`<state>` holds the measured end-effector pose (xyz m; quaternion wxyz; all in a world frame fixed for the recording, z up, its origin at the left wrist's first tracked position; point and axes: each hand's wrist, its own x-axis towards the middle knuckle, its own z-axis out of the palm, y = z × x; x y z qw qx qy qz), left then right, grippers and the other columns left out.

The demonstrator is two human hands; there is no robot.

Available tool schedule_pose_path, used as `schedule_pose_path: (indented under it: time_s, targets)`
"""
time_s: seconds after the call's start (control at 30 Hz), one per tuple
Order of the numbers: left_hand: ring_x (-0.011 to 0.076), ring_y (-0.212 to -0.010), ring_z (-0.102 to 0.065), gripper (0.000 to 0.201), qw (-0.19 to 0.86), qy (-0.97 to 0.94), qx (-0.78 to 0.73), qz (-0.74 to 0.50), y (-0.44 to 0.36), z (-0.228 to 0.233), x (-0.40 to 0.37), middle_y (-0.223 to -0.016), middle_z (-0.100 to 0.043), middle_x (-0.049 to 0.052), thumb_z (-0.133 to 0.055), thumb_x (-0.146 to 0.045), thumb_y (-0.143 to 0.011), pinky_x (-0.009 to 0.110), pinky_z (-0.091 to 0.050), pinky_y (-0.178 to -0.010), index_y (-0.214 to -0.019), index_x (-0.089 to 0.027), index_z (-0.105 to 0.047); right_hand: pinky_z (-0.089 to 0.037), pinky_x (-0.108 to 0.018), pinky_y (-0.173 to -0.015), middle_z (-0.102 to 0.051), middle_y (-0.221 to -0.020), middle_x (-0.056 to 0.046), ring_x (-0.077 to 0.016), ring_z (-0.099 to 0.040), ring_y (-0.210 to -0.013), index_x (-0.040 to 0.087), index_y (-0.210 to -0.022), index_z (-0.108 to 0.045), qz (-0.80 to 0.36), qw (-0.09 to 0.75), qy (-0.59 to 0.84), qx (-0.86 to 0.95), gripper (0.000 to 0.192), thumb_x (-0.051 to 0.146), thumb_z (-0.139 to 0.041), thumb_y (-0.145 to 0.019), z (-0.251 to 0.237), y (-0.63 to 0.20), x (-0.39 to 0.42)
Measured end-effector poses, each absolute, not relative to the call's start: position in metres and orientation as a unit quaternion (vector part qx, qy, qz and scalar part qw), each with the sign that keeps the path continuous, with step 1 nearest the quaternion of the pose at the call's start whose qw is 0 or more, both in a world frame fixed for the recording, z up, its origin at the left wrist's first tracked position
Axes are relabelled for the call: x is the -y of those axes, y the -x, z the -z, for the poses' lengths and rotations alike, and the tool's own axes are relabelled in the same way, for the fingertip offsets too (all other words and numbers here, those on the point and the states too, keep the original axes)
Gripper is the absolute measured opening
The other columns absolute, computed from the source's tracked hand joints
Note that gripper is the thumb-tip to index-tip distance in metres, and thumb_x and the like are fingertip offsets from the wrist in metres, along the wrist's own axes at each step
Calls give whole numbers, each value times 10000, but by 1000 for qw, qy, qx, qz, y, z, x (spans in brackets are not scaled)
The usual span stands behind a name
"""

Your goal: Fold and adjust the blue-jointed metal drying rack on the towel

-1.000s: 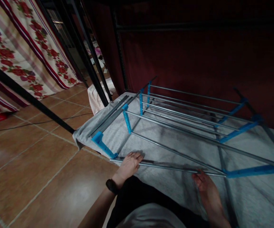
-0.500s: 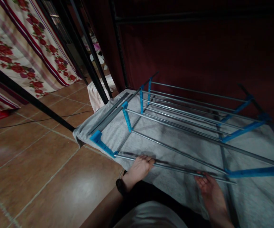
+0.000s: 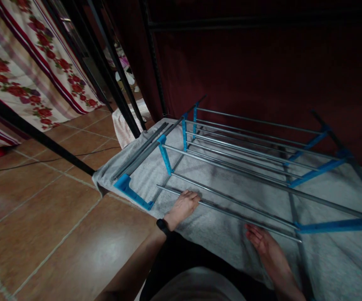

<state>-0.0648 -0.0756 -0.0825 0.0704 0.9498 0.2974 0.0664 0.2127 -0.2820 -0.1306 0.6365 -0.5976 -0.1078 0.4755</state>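
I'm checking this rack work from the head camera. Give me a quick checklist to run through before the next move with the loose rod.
1. Left hand on the loose rod: ok, fingers rest over it.
2. Right hand gripping the rod: not ok, palm open just below it.
3. Rod's left end seated in the blue corner piece: not ok, it ends short of it.
4. Rod's right end seated in the blue side bar: cannot tell, too dim.
5. Rack lies on the grey cloth: ok.
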Motion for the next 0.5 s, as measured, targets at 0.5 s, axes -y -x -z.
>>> schedule_pose_path:
  time_s: [0.5]
  targets:
    - [193,-927,-591,274,86,-953,-275,-88,61,80,73,-977,-656,67,-384,-244,-1016,371,-401,-961,-1039,-191,-651,-405,-508,-1053,-706,-1154,-85,-284,-625,-1068,289,-1193,-674,-89,335,718,604,310,348,-513,-936,114,-176,247]
